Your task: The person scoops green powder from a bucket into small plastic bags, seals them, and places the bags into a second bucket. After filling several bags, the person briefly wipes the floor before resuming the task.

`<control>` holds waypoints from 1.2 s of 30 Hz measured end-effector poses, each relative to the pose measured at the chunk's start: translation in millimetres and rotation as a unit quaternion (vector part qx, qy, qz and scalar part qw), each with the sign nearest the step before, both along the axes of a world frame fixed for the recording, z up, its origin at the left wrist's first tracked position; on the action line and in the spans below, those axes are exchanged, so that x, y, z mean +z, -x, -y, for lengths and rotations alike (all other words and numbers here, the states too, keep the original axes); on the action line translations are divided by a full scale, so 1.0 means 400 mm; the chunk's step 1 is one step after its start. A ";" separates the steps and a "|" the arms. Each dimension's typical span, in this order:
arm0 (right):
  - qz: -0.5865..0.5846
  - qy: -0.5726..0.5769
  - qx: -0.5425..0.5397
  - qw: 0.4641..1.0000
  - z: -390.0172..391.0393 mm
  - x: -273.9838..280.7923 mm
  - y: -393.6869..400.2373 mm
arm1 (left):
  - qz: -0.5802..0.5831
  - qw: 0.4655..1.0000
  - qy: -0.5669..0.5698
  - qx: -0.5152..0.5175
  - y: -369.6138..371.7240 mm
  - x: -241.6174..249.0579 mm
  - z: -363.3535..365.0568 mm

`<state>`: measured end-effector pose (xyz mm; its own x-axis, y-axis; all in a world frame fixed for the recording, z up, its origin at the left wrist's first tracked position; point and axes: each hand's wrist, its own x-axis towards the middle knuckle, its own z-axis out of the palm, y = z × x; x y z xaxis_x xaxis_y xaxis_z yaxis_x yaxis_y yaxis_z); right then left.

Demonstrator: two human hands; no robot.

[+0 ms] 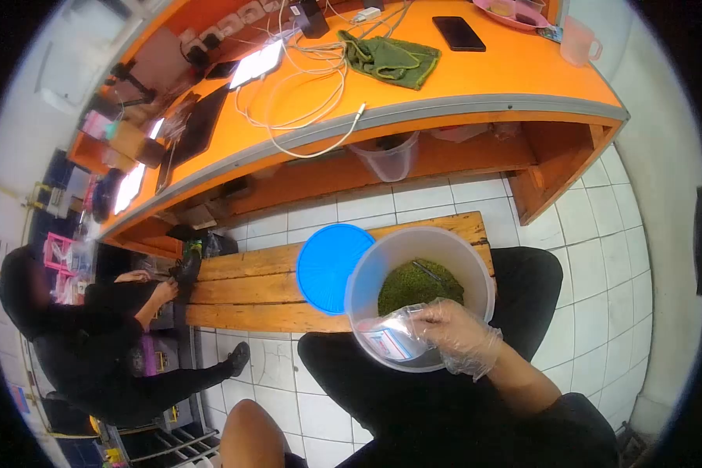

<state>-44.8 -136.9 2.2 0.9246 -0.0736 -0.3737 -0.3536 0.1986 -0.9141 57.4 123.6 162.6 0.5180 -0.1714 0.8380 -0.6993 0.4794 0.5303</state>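
Note:
My right hand (pixel 452 331), in a clear plastic glove, pinches a small clear plastic pouch with a blue, red and white label (pixel 394 342). It holds the pouch over the near rim of a large translucent bucket (pixel 476 257). Finely chopped or ground green material (pixel 405 292) lies in the bucket, with a thin dark utensil (pixel 429 273) resting in it. A round blue lid (pixel 331 265) is beside the bucket on a wooden bench (pixel 242 288). My left hand is out of sight; bare skin of a limb shows at the bottom edge.
Beyond the bench stands an orange counter (pixel 288 148) with white cables (pixel 320 86), a green cloth (pixel 390 58), a phone (pixel 459 33) and a clear pink cup (pixel 579 40). A translucent tub (pixel 388 160) sits beneath it. To the left, another person in black (pixel 70 335) sits with both hands near one foot.

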 end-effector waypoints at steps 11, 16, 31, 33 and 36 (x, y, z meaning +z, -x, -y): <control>-0.032 -0.252 -0.141 0.957 -0.012 0.002 0.025 | 0.006 1.000 -0.011 0.011 -0.003 -0.003 0.008; 0.010 -0.321 -0.125 0.939 -0.032 -0.021 0.026 | -0.001 1.000 -0.022 0.005 -0.002 -0.009 0.022; 0.010 -0.247 -0.039 0.968 -0.096 -0.055 -0.039 | -0.224 0.879 -0.340 0.249 0.041 -0.158 0.040; 0.038 -0.149 -0.006 0.988 -0.091 -0.049 -0.055 | 0.058 0.833 -0.528 0.153 -0.018 -0.241 0.068; 0.048 -0.092 0.059 0.993 -0.082 0.019 -0.075 | 0.055 0.804 -0.573 0.148 -0.013 -0.342 0.064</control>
<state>-14.8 -104.1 9.8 0.9547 0.0993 -0.2804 -0.2975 0.3280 -0.8966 62.4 97.8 25.7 0.6124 -0.7462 0.2609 -0.7652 -0.4767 0.4328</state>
